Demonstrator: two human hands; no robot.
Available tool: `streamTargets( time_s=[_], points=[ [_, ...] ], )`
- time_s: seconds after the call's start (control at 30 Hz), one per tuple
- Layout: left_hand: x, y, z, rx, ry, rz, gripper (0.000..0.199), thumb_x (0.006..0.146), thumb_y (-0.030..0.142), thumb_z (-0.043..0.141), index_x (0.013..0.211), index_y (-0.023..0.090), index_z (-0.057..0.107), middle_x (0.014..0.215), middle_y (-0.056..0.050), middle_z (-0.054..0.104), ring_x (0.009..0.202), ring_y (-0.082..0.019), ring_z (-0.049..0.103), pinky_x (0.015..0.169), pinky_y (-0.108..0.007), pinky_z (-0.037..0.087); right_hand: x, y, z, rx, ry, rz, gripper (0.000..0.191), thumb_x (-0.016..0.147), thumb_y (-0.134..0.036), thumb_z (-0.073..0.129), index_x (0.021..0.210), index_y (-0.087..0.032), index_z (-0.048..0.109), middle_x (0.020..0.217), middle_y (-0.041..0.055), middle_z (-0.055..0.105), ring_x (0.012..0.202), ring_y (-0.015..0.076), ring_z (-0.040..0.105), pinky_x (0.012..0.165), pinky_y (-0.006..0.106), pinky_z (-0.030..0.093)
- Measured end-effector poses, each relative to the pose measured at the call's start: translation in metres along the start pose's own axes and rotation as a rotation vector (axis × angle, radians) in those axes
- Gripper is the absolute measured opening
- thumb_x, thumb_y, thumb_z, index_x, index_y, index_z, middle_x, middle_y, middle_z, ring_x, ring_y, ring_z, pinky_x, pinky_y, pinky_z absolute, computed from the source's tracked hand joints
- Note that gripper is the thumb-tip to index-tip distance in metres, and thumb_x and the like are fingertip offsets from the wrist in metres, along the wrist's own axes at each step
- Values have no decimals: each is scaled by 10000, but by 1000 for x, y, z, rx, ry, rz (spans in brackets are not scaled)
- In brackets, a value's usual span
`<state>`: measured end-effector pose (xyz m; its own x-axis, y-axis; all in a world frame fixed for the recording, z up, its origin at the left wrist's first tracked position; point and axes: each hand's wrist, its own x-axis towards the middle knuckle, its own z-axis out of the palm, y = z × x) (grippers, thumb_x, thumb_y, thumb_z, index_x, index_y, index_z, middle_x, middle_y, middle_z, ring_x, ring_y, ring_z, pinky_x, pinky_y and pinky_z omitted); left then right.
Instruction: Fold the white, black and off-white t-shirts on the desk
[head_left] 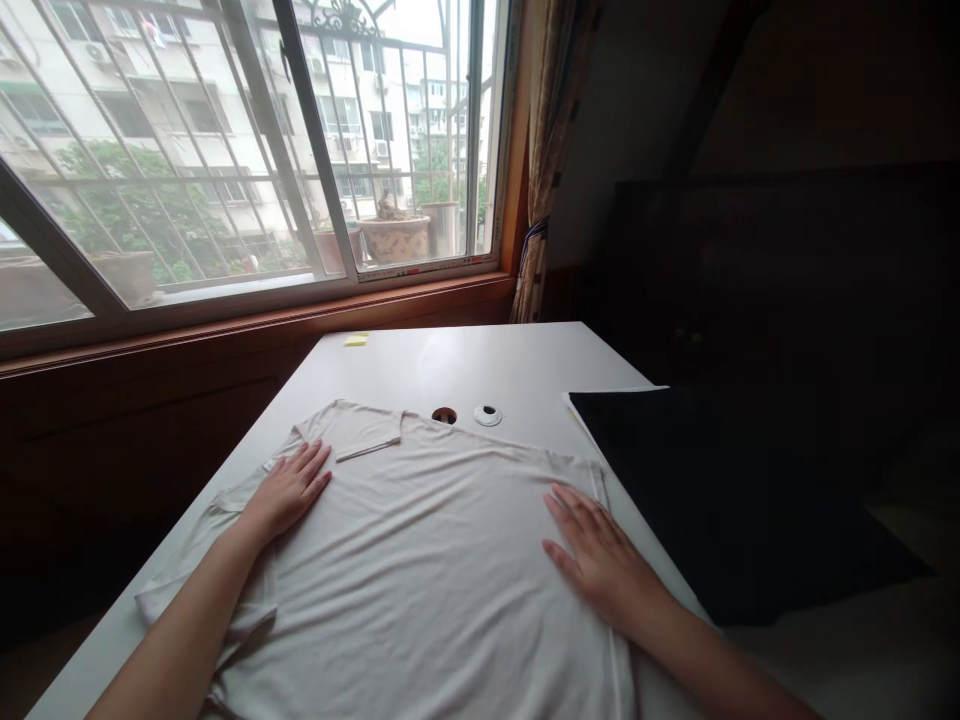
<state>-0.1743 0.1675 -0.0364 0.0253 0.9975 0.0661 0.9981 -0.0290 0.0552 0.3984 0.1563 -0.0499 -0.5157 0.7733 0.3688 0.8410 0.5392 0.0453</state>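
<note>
A light-coloured shirt (435,560) lies spread over the white table (510,360), with soft wrinkles running across it. My left hand (289,488) rests flat on its left part, fingers stretched toward the far edge. Near those fingertips is a short dark line (367,450) on the cloth, close to what looks like the collar. On the right side my right hand (592,550) lies on the fabric with its fingers spread, close to the shirt's right edge. At the lower left, a fold of the cloth stands open under my forearm.
A dark cloth (720,490) hangs over the table's right edge. Beyond the shirt are a round hole (444,415) in the tabletop and a white ring-shaped cap (487,414). Yellow sticky notes (356,340) sit at the far left corner. A barred window (247,150) and curtain (544,150) stand behind.
</note>
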Motion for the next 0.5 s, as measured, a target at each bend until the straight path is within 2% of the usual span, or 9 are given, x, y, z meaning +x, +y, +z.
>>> streamTargets(
  time_s=[0.17,0.3,0.4,0.5],
  points=[
    [-21,1,-5,39,-40,-179,645,1063,486,204,1640,206,277,1724,-86,210,1596,-300,160,1246,-604,177,46,23,7,71,-192,-47,645,1068,-568,333,1609,-222,393,1671,99,359,1535,286,340,1240,522,312],
    [-47,14,-9,72,-51,-319,682,1050,493,171,1645,170,253,1727,-113,191,1595,-321,155,1223,-629,204,90,42,14,120,-266,-125,653,1065,-597,285,1638,-286,321,1687,64,322,1558,273,291,1260,536,254],
    [-74,26,-11,117,-86,-374,710,1027,500,234,1638,140,273,1724,-134,192,1592,-344,157,1208,-620,244,117,55,20,117,-290,-147,636,1064,-583,262,1621,-293,367,1683,58,331,1561,284,282,1253,546,259],
    [-104,34,-17,123,-108,-390,700,989,515,359,1597,169,392,1703,-154,263,1572,-385,210,1177,-649,281,132,58,20,80,-295,-99,619,1056,-527,277,1576,-245,459,1665,88,366,1559,338,270,1239,606,251]
  ],
)
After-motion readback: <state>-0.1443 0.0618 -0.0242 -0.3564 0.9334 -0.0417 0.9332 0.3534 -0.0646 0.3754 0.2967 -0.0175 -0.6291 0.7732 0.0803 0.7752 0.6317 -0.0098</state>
